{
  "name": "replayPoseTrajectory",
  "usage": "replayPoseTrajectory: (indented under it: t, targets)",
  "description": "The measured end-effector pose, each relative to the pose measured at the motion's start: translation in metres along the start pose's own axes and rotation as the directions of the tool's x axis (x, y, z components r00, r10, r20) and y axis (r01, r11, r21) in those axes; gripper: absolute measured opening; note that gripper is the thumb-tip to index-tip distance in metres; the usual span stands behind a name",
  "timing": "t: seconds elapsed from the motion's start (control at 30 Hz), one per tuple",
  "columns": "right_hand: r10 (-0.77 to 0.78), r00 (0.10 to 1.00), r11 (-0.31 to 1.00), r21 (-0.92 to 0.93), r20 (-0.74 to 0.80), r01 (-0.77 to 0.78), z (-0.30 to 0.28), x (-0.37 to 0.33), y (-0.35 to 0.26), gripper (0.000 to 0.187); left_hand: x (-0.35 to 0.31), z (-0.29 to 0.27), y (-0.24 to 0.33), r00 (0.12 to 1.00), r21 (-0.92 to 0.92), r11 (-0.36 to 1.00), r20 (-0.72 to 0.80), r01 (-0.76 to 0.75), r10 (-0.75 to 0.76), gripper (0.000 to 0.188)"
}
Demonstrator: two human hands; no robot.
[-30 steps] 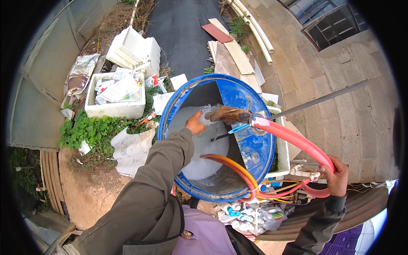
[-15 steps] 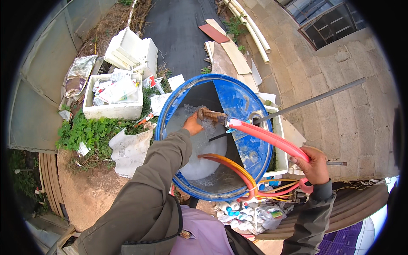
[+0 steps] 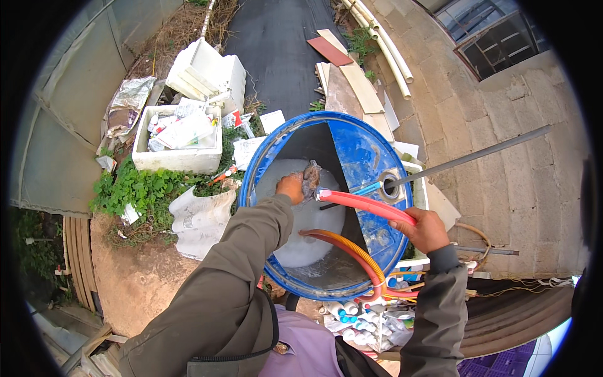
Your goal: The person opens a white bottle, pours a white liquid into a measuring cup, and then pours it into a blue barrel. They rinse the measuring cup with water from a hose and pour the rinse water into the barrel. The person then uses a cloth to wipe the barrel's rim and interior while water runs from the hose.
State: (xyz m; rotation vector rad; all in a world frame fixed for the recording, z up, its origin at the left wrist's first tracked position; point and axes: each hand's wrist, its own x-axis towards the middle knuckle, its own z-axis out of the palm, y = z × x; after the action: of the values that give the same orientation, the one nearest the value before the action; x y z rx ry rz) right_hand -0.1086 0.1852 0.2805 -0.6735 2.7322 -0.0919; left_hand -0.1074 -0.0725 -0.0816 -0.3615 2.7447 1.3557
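A blue plastic barrel (image 3: pixel 384 251), its top partly cut open, holds cloudy whitish liquid (image 3: pixel 301 242). Over the opening, my left hand (image 3: pixel 291 188) is closed on a wet brown-grey lump (image 3: pixel 311 180), perhaps cloth or mesh, at the end of a red hose (image 3: pixel 367 205). My right hand (image 3: pixel 427 230) wraps round that hose above the remaining blue top. A ribbed orange hose (image 3: pixel 355 250), running alongside a red one, bends over the near rim into the barrel. Beneath the held hose lie a light-blue tube (image 3: pixel 369 188) and a dark rod.
A grey metal rod (image 3: pixel 483 152) slants over the lid hole toward a block wall (image 3: pixel 521 188). At left stand a white foam box (image 3: pixel 179 161) of containers and a corrugated sheet piece (image 3: pixel 200 221). Several bottles (image 3: pixel 361 327) lie by the near rim; boards (image 3: pixel 348 88) lie beyond.
My right hand has moved left and slightly up along with the hose. My left hand now holds the lump more upright, with its hose end lower and further left over the liquid.
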Motion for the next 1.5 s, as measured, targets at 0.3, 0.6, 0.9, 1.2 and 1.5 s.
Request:
replayPoseTrajectory:
  t: [0.3, 0.6, 0.9, 1.2, 1.5]
  targets:
    - [-0.083, 0.996, 0.995, -0.054, -0.043, 0.080, 0.046, -0.005, -0.007, 0.046, -0.005, -0.005, 0.001, 0.985, 0.101, 0.986, 0.120, -0.136, 0.123, 0.045]
    - [-0.058, 0.982, 0.997, -0.055, -0.178, 0.049, 0.050, -0.017, -0.020, 0.042, -0.003, 0.003, 0.006, 0.966, 0.013, 0.972, 0.114, 0.233, -0.233, 0.072]
    - [0.017, 0.973, 0.993, 0.116, -0.228, 0.009, -0.032, -0.099, -0.013, 0.037, 0.014, -0.002, 0.010, 0.760, -0.583, 0.490, 0.542, 0.648, -0.359, 0.068]
    - [0.038, 0.934, 0.973, 0.224, -0.355, 0.046, -0.072, -0.155, 0.002, 0.041, 0.002, -0.019, 0.021, 0.781, -0.648, 0.441, 0.561, 0.621, -0.275, 0.072]
    - [0.126, 0.886, 0.959, 0.285, -0.447, 0.008, -0.084, -0.161, 0.016, 0.034, 0.000, -0.021, 0.026, 0.843, -0.656, 0.579, 0.527, 0.484, -0.108, 0.048]
